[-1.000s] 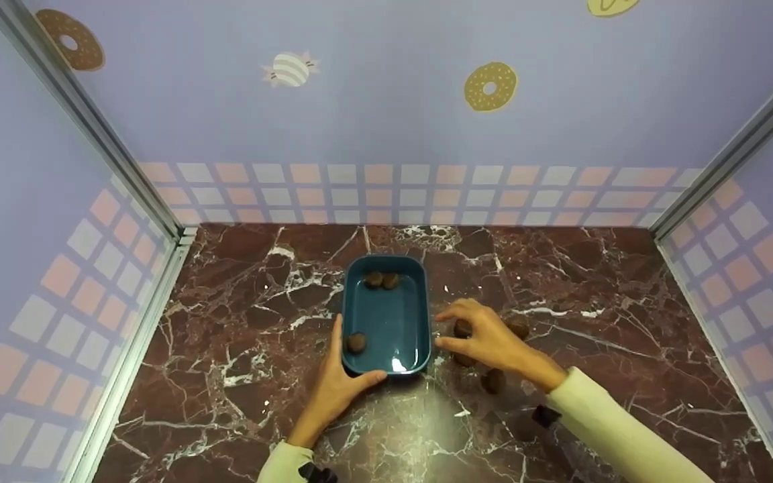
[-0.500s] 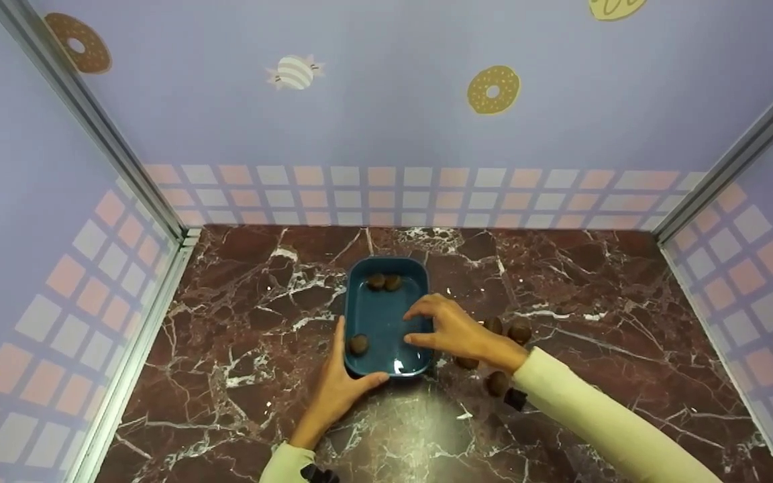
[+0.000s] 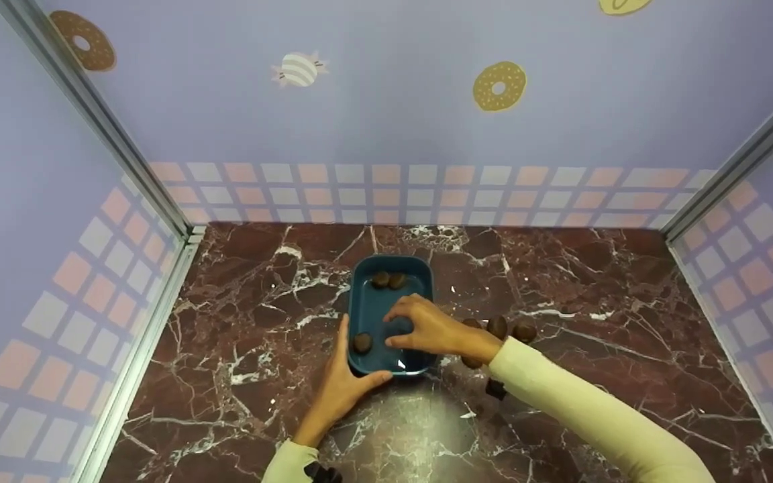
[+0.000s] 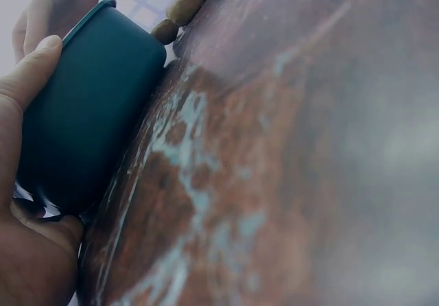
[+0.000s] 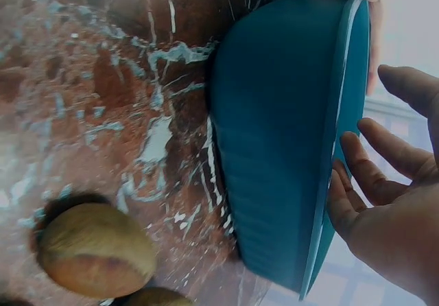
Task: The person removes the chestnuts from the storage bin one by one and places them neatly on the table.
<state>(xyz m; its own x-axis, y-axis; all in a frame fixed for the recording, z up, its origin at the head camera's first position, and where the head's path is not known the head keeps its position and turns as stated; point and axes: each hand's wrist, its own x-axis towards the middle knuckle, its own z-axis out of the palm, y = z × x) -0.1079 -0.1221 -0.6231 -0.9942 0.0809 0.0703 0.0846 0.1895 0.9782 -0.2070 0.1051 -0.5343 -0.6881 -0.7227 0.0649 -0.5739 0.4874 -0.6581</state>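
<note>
A deep blue-green rectangular dish stands on the marble-patterned table. My left hand grips its near left corner, with the fingers along the left side and the thumb on the front rim. Inside lie a pair of brown, chestnut-like nuts at the far end and a single nut near the left side. Over the dish's right half is my right hand, its thumb and fingers apart. In the right wrist view its fingers are loosely bent at the rim, and no nut shows between them.
Several more brown nuts lie on the table right of the dish, partly hidden under my right forearm. Grey metal posts and pale purple walls with printed sweets and squares enclose the table at the back and sides.
My right hand has moved left, from beside the loose nuts across the rim to over the dish. The left hand and the dish keep their place, and the same three nuts show in it.
</note>
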